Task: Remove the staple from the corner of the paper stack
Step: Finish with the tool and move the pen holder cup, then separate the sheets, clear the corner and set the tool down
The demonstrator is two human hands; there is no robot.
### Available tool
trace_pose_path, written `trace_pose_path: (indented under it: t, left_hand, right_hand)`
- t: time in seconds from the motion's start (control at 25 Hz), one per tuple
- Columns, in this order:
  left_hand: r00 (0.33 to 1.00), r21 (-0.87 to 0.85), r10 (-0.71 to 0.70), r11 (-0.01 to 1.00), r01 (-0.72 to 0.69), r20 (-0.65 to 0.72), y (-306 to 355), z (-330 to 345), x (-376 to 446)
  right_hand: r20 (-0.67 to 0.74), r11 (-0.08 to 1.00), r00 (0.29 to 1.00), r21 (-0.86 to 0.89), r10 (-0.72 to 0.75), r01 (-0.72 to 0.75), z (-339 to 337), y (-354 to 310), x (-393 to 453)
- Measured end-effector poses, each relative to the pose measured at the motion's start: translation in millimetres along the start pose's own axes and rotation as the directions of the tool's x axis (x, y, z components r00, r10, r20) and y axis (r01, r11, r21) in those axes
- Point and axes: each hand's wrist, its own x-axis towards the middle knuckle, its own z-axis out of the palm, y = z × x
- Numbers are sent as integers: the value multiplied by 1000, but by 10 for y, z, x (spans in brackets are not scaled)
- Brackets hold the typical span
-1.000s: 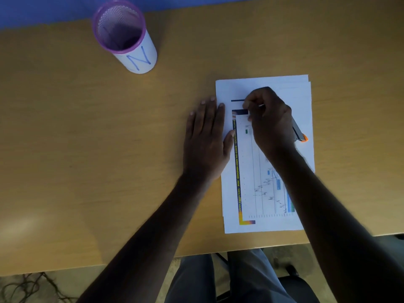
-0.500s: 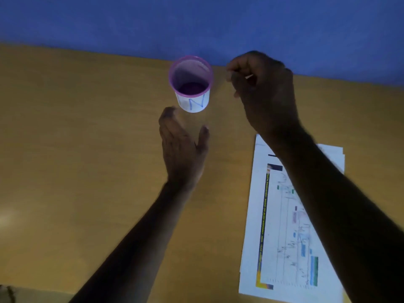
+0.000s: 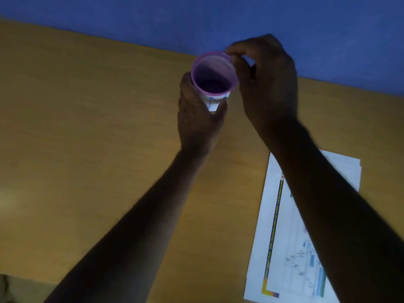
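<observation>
My left hand (image 3: 197,119) grips the lower part of a purple mesh cup (image 3: 213,68) with a white label, held tilted with its mouth toward me. My right hand (image 3: 269,84) is at the cup's right rim, with thumb and fingers pinched together just over the edge. A pale sliver and a dark slim tool (image 3: 253,71) show between those fingers. The staple itself is too small to make out. The printed paper stack (image 3: 282,248) lies flat at the lower right, partly under my right forearm, its top corner hidden.
The wooden table (image 3: 87,149) stretches wide to the left of my arms. A blue wall (image 3: 153,18) runs along its far edge, right behind the cup. The table's near edge shows at the bottom left.
My right hand left the paper's top corner and rose to the cup's rim. My left hand came off the paper, reached the cup and took hold of it. The view tipped upward.
</observation>
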Motion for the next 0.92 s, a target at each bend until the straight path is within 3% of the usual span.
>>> trace_pose_path:
  t: [0.08, 0.2, 0.28, 0.4, 0.56, 0.72, 0.92]
  left_hand:
    - [1000, 39, -1, 999, 2, -19, -4, -34, -136]
    - [1000, 162, 4, 987, -2, -12, 21, 19, -647]
    - [990, 204, 56, 976, -81, 128, 118, 125, -1091]
    - [899, 267, 168, 919, -291, 403, 309, 394, -1620]
    - [804, 347, 208, 822, -452, 557, 437, 749, -1803]
    - [782, 442, 214, 725, -529, 585, 356, 868, -1767]
    - [788, 477, 244, 683, -554, 566, 317, 894, -1793]
  right_hand:
    - [-146, 990, 983, 101, 110, -96, -123, 119, -308]
    - [-216, 912, 890, 182, 402, -368, -327, 365, -1113]
    - [-238, 852, 818, 123, 523, -509, -445, 536, -1691]
    - [-269, 754, 762, -154, 589, -638, -599, 823, -2346]
    - [-180, 621, 653, -206, 736, -757, -718, 1053, -2690]
    - [-122, 655, 694, -249, 710, -714, -710, 1206, -2789]
    - [-177, 713, 740, -197, 649, -673, -803, 1421, -2582]
